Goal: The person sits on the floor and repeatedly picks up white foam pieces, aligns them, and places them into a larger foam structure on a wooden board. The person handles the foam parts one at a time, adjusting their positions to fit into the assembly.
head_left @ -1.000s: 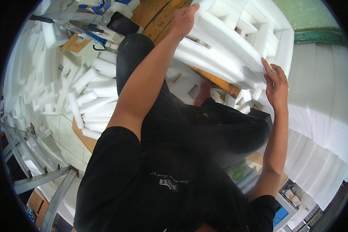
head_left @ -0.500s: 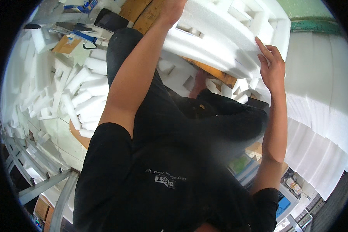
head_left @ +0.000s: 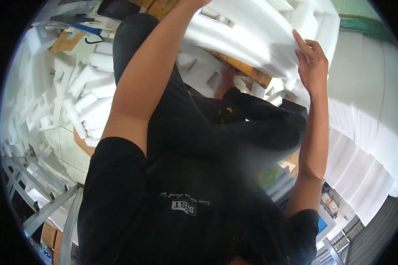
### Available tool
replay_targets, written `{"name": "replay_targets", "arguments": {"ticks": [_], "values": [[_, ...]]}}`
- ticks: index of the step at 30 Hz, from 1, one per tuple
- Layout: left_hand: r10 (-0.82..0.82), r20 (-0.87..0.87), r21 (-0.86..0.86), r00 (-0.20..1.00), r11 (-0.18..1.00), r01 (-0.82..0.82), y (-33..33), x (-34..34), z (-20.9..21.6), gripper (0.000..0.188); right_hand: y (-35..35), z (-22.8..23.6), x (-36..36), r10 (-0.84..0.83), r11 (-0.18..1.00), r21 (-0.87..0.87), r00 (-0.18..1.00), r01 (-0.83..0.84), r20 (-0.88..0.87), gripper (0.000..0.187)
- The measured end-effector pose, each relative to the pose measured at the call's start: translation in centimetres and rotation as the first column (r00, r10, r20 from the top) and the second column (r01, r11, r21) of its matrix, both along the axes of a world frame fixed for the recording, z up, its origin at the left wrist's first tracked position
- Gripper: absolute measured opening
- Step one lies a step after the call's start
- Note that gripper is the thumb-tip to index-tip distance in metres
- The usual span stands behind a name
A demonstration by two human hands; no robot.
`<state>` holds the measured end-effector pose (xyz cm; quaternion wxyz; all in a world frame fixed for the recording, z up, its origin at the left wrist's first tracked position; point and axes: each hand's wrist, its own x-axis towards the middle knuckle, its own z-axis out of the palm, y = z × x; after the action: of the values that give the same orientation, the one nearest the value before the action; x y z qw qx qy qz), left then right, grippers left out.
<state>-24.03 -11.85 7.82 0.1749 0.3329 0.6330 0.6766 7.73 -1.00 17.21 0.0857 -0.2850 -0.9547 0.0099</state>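
A large white foam packing piece (head_left: 252,37) with rectangular cutouts lies in front of me, its upper part running out of the picture. My right hand (head_left: 313,68) rests at its right side, index finger stretched along the foam and thumb apart from it. The other fingers are bent and partly hidden. At the top edge of the picture, my left hand (head_left: 200,2) is by the foam's left part, mostly cut off, so its fingers do not show.
An orange-brown wooden board (head_left: 245,70) shows under the foam. Many loose foam offcuts (head_left: 90,92) are heaped on the left, near a dark tray-like object (head_left: 118,9). White foam sheets (head_left: 362,79) hang or stand on the right. A metal frame (head_left: 53,210) is at lower left.
The whole view has shifted slightly, and the foam piece appears higher in the picture. My left hand is now farther out of the picture. My right hand keeps its place by the foam.
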Motion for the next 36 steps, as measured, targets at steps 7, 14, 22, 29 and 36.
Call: {"name": "replay_targets", "arguments": {"ticks": [7,14,22,29,36], "values": [[-0.069,0.06,-0.04,0.996,0.997,0.072,-0.4,0.2,0.5,0.073,0.5,-1.5,0.4,-0.075,0.994,0.081,0.995,0.07,0.062,0.052],[0.006,0.046,-0.133,0.999,0.991,0.0,-0.5,0.6,0.4,0.083,0.4,-2.1,0.5,-0.022,0.987,0.161,0.998,0.012,0.061,0.052],[0.083,-0.205,-0.183,0.975,0.976,-0.122,1.8,-1.2,-2.4,0.068,1.3,-2.3,1.3,-0.041,0.923,0.382,0.981,-0.034,0.188,0.048],[0.145,-0.741,0.112,0.656,0.989,-0.091,-0.6,4.5,5.4,0.06,3.3,2.7,8.8,-0.24,0.969,-0.069,0.847,0.236,-0.475,0.043],[-0.501,-0.861,-0.406,0.093,0.785,0.468,5.3,19.1,8.6,0.05,3.9,-4.4,16.2,-0.332,0.92,-0.351,0.819,0.172,-0.469,0.065]]}}
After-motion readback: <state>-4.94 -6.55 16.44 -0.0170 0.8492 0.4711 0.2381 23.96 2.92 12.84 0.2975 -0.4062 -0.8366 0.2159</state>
